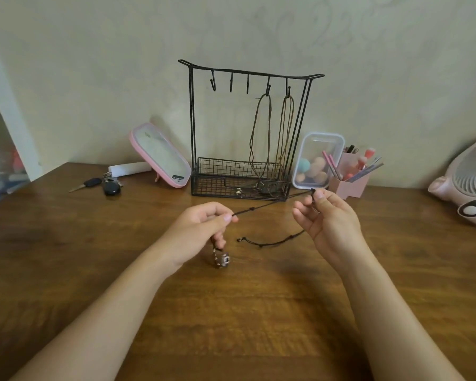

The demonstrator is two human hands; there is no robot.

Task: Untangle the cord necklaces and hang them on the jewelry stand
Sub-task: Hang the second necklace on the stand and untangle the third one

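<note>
A black wire jewelry stand (pixel 193 119) stands at the back of the wooden table. Two brown cord necklaces (pixel 261 133) hang from its two right hooks, their pendants in the mesh basket below. Three hooks on the left are bare. A dark cord necklace (pixel 270 204) is stretched taut between my hands above the table. My left hand (pixel 204 229) pinches it near a knot, and a small pendant (pixel 222 260) dangles under this hand. My right hand (pixel 327 218) pinches the cord's other end by the stand's base. A loose tail of the cord (pixel 270 242) sags between my hands.
A pink-framed mirror (pixel 160 155) leans left of the stand, with car keys (pixel 105 185) in front of it. Right of the stand are a clear box of sponges (pixel 318 160) and a pink pen holder (pixel 351 180). A pink fan (pixel 468 185) sits far right.
</note>
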